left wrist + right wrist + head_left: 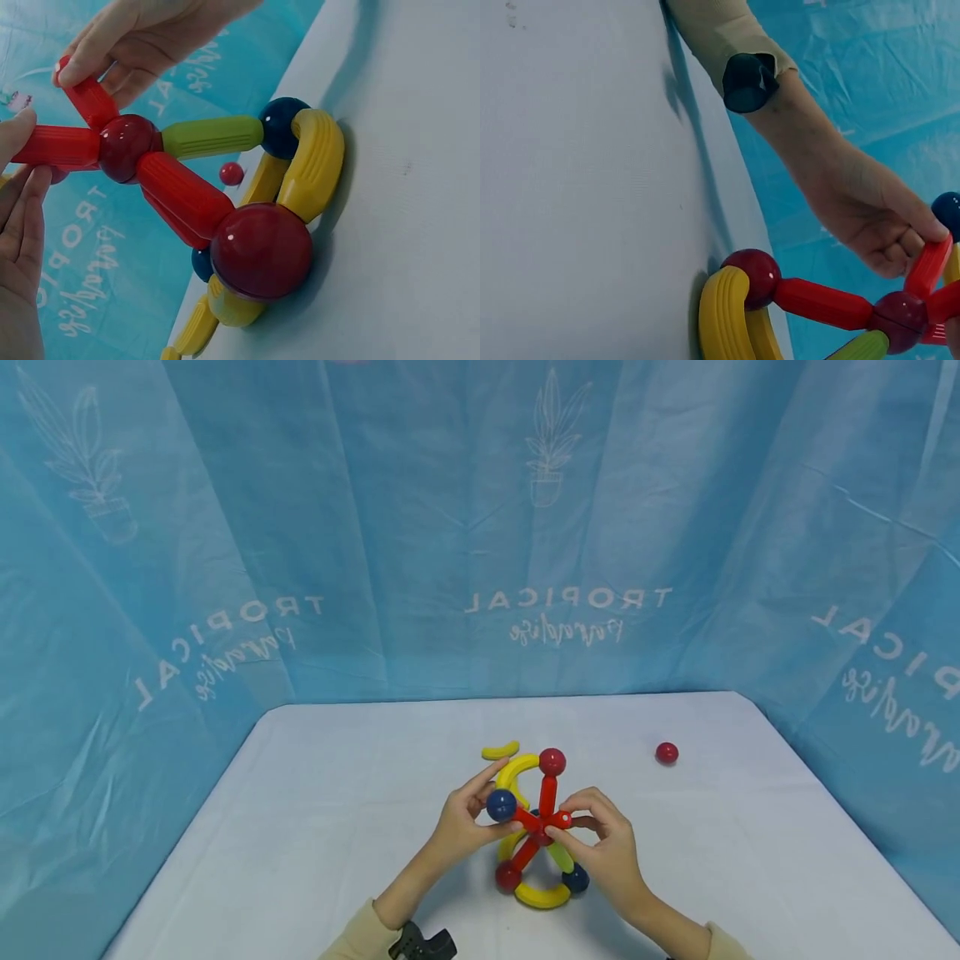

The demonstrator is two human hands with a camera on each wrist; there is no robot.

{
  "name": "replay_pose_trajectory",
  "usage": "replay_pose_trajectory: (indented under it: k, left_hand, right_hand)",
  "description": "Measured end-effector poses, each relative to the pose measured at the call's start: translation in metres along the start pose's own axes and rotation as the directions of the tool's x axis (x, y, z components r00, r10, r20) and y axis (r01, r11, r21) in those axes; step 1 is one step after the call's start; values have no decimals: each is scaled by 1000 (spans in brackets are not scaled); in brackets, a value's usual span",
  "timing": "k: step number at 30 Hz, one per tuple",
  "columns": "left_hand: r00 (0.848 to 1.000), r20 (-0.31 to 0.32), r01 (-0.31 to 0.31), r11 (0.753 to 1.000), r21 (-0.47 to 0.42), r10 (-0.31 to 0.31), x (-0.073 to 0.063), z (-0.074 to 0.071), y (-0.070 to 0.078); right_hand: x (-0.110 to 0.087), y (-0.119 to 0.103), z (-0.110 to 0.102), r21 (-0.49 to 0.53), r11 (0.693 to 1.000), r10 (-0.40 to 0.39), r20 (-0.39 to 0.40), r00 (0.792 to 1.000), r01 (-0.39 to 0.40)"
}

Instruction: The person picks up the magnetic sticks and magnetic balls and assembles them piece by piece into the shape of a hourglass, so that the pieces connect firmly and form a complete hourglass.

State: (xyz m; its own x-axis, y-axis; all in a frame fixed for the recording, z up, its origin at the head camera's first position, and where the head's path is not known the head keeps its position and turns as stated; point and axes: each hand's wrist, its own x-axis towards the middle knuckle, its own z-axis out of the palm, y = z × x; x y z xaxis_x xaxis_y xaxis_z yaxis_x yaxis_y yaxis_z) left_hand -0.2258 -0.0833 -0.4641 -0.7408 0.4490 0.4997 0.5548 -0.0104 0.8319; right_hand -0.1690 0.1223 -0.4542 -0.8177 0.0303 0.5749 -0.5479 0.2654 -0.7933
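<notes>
A magnetic stick-and-ball structure stands on the table between both hands. Its base has curved yellow rods [542, 897], a dark red ball [507, 877] and a blue ball [576, 878]. Red rods and a green rod [214, 136] meet at a central red ball [130, 148]. My left hand [461, 822] pinches a red rod [928, 266] that carries another blue ball [502, 805]. With thumb and fingers, my right hand [611, 852] pinches a red rod [91, 101] on the hub; its outer end bears no ball. Above, a red ball [552, 762] joins an upright red rod and a curved yellow one.
A loose curved yellow rod [500, 750] lies just behind the structure. Farther right on the white table [337, 777] rests a loose red ball [667, 753]. A blue printed curtain [420, 527] surrounds the table's back and sides.
</notes>
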Motion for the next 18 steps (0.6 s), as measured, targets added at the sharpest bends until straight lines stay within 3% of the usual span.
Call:
replay_pose_trajectory:
  k: [5,9,12,15,18]
  left_hand:
    - [1000,-20,-19,999,28,20,-2,2,-1]
    - [999,-26,-30,999,25,31,-2,2,-2]
    - [1000,-23,-16,1000,5,17,0,3,-2]
    - [1000,-25,-15,1000,7,16,0,4,-3]
    - [999,-26,-33,999,18,33,-1,4,-4]
  right_hand:
    - [0,4,-1,-2,1000,-22,24,999,22]
    - [7,11,-11,-24,992,-118,63,991,120]
    - [22,20,-27,-60,979,-193,21,981,194]
    - [44,37,-48,-146,982,-136,-97,986,121]
    - [61,63,-74,-268,962,11,-177,984,-59]
